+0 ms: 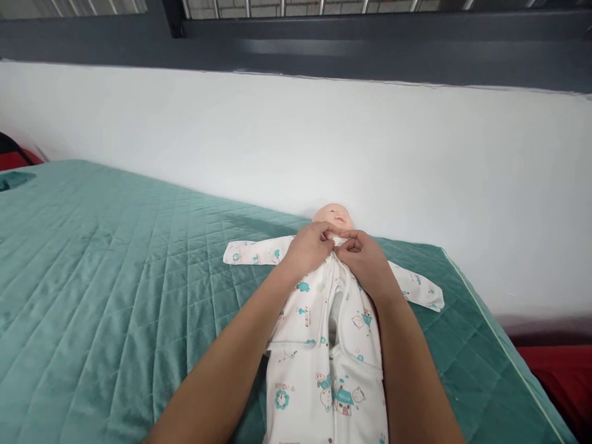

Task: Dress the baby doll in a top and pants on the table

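Observation:
A baby doll [332, 214] lies on its back, its head toward the wall. It wears a white printed baby jacket [303, 302] with both sleeves spread out, above matching white pants [300, 394]. The jacket front hangs partly apart below the chest. At the collar, my left hand [312, 246] pinches one edge of the jacket just under the doll's chin. My right hand [363, 256] pinches the opposite edge, its fingertips nearly touching those of the left. The exact fastening between the fingers is hidden.
A green quilted bedspread [115, 277] lies under the doll. The white wall [231, 135] rises right behind its head, with a dark window frame [324, 49] and metal bars above. Red items [562, 382] show beyond the bed's right edge; another red and black item [16, 154] is far left.

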The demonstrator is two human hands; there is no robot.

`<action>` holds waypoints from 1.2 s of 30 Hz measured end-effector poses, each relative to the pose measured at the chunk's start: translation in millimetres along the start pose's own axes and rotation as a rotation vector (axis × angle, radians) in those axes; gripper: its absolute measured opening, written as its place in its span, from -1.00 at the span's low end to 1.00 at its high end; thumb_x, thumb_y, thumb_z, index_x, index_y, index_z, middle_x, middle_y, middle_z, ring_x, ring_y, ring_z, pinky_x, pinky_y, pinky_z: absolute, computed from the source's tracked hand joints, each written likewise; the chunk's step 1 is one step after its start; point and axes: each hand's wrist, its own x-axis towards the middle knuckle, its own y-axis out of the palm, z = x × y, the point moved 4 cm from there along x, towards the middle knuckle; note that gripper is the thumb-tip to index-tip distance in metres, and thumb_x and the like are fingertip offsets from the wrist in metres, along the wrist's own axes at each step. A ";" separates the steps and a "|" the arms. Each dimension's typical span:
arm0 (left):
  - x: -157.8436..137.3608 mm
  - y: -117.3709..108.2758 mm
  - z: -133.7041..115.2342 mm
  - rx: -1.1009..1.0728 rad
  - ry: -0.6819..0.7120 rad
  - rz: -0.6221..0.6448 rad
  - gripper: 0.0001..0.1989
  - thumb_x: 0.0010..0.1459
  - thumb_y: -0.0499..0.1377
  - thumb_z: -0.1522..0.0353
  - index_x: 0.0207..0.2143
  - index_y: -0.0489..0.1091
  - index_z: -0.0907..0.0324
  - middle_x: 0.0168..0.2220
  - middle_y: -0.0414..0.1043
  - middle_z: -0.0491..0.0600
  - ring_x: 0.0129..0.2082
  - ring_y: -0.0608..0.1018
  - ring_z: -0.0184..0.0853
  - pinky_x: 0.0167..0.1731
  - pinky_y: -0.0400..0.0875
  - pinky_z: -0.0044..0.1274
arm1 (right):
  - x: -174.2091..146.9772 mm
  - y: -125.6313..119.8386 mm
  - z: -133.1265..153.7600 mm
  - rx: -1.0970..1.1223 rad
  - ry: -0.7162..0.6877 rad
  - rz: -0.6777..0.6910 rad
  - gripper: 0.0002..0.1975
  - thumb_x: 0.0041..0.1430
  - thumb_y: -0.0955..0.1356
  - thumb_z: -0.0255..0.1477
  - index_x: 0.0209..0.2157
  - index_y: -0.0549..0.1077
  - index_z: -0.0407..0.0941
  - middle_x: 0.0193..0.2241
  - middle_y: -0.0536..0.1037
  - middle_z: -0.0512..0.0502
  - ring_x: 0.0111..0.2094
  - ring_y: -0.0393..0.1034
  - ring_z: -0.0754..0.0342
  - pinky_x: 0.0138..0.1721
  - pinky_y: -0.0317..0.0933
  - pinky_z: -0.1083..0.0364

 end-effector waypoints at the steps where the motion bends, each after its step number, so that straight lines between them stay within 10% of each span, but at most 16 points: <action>1: -0.1 -0.4 -0.3 0.024 0.011 0.002 -0.65 0.12 0.10 0.51 -0.11 0.55 0.08 -0.19 0.51 -0.04 -0.28 0.51 -0.36 -0.17 0.41 -0.50 | -0.6 -1.0 0.1 -0.004 -0.007 -0.013 -0.61 -0.06 0.35 -0.38 -0.11 0.42 -0.09 -0.48 0.44 0.11 -0.52 0.24 0.18 -0.46 0.08 0.15; 11: -7.1 -1.3 -5.1 0.276 0.071 -0.006 -0.64 0.25 0.02 0.43 -0.05 0.54 0.03 -0.02 0.42 0.02 -0.01 0.49 -0.22 -0.03 0.40 -0.42 | -17.1 -5.3 10.0 -0.319 -0.132 -0.136 -0.74 0.12 0.25 -0.31 -0.30 0.56 -0.05 -0.48 0.53 0.00 -0.39 0.36 0.04 -0.30 0.14 0.06; 36: -0.3 -1.3 0.7 0.152 0.081 -0.032 -0.70 0.31 0.02 0.23 -0.10 0.52 0.03 -0.05 0.44 -0.02 -0.09 0.50 -0.26 -0.01 0.37 -0.43 | -9.4 1.0 5.0 -0.215 -0.156 -0.053 -0.62 0.22 0.23 -0.29 -0.07 0.58 -0.05 -0.20 0.48 -0.12 -0.01 0.31 -0.04 0.09 0.12 0.00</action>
